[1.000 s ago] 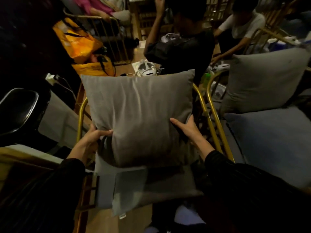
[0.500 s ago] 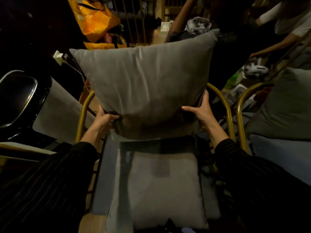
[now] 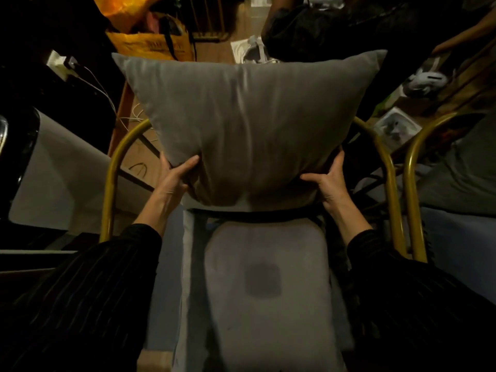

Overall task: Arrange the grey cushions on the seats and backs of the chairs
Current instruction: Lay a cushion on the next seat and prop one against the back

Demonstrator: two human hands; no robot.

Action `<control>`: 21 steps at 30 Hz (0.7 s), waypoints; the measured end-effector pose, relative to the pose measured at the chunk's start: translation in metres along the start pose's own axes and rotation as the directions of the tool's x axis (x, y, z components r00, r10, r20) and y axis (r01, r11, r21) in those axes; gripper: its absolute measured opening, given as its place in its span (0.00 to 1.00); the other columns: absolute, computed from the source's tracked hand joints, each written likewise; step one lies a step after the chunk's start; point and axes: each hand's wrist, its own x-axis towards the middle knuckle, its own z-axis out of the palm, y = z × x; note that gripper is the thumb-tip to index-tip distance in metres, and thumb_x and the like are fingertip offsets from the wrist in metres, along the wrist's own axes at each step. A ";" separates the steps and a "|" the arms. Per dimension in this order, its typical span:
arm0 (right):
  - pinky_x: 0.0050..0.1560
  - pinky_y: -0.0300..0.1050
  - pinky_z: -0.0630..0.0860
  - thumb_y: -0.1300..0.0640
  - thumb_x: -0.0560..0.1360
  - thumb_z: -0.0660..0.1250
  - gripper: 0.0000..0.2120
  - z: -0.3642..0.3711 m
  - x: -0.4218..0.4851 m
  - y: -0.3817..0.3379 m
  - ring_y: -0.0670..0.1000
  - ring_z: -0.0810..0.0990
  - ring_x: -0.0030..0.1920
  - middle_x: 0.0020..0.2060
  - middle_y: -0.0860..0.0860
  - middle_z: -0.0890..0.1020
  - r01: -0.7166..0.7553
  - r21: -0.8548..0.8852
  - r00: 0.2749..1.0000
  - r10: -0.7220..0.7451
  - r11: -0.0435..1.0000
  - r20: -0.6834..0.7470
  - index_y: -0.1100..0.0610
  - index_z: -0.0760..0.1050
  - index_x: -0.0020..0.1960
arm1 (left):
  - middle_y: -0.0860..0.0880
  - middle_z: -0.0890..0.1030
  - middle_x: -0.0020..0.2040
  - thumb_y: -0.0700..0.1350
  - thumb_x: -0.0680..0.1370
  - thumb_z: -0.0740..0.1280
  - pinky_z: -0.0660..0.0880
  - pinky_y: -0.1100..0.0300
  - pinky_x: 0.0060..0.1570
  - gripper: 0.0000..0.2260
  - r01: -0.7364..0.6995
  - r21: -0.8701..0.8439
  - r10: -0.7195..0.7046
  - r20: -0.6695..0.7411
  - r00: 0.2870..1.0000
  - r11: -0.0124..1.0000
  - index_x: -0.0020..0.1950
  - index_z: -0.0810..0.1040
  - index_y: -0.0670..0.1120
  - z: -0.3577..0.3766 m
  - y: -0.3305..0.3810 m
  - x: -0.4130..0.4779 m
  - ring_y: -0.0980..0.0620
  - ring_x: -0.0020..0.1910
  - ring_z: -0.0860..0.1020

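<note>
A large square grey cushion [image 3: 249, 122] stands upright against the back of a gold-framed chair [image 3: 110, 181], its lower edge at the rear of the seat. My left hand [image 3: 175, 178] grips its lower left corner and my right hand [image 3: 328, 183] grips its lower right corner. A flat grey seat cushion [image 3: 268, 291] lies on the chair seat below, with a darker square patch in its middle. The chair back itself is hidden behind the cushion.
A second gold-framed chair [image 3: 410, 189] with grey cushions stands close on the right. A black stool and a grey surface are on the left. Orange bags [image 3: 145, 44], white cables and white devices [image 3: 426, 81] lie on the floor behind, where a person in dark clothes sits.
The view has tilted down and moved closer. Both hands have slid to the cushion's lower corners, and the cushion now stands against the chair back above the seat cushion.
</note>
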 end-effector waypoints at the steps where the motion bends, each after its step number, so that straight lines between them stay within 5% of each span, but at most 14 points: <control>1: 0.63 0.47 0.70 0.72 0.66 0.72 0.52 0.001 -0.001 0.003 0.51 0.65 0.70 0.75 0.53 0.62 0.008 -0.004 1.000 -0.008 1.000 -0.007 0.50 0.46 0.78 | 0.52 0.66 0.73 0.42 0.71 0.74 0.66 0.38 0.66 0.40 -0.017 -0.001 0.017 0.000 1.000 1.000 0.75 0.55 0.59 -0.001 0.001 0.003 0.47 0.68 0.66; 6: 0.61 0.44 0.68 0.73 0.66 0.72 0.52 0.008 -0.002 0.020 0.52 0.64 0.71 0.74 0.54 0.63 -0.026 -0.035 1.000 0.026 0.999 0.002 0.50 0.45 0.78 | 0.50 0.61 0.77 0.44 0.70 0.75 0.63 0.36 0.67 0.43 0.045 0.028 -0.047 0.050 0.998 0.999 0.76 0.52 0.61 -0.014 -0.014 0.009 0.44 0.72 0.63; 10: 0.54 0.38 0.72 0.71 0.69 0.73 0.51 0.012 -0.001 0.033 0.52 0.66 0.69 0.74 0.53 0.63 -0.086 -0.049 0.996 0.087 0.995 0.022 0.53 0.44 0.78 | 0.50 0.65 0.76 0.55 0.64 0.78 0.65 0.33 0.67 0.47 0.098 0.024 -0.098 0.000 0.995 0.995 0.76 0.54 0.61 -0.026 -0.048 0.008 0.43 0.72 0.66; 13: 0.59 0.44 0.72 0.65 0.68 0.75 0.50 0.018 0.003 0.032 0.51 0.69 0.68 0.72 0.53 0.66 -0.065 -0.042 0.998 0.065 0.997 -0.001 0.53 0.45 0.78 | 0.51 0.64 0.76 0.64 0.64 0.74 0.63 0.32 0.68 0.46 0.095 0.058 -0.092 -0.052 0.994 0.994 0.76 0.54 0.60 -0.020 -0.039 0.017 0.43 0.73 0.65; 17: 0.63 0.42 0.71 0.57 0.67 0.78 0.48 0.026 -0.002 0.027 0.46 0.70 0.64 0.65 0.46 0.69 -0.004 -0.091 0.994 -0.006 0.996 -0.107 0.53 0.51 0.77 | 0.49 0.69 0.73 0.61 0.72 0.69 0.66 0.41 0.69 0.35 -0.012 0.093 0.026 -0.141 0.990 0.996 0.75 0.61 0.53 -0.012 -0.027 0.023 0.45 0.70 0.69; 21: 0.72 0.52 0.66 0.41 0.60 0.78 0.57 0.033 0.001 0.032 0.54 0.66 0.72 0.74 0.52 0.64 -0.019 -0.180 0.992 -0.004 0.983 -0.126 0.52 0.50 0.78 | 0.50 0.71 0.73 0.72 0.62 0.70 0.67 0.45 0.70 0.47 -0.017 0.160 0.035 -0.107 0.994 0.987 0.76 0.63 0.53 -0.012 -0.032 0.036 0.47 0.70 0.70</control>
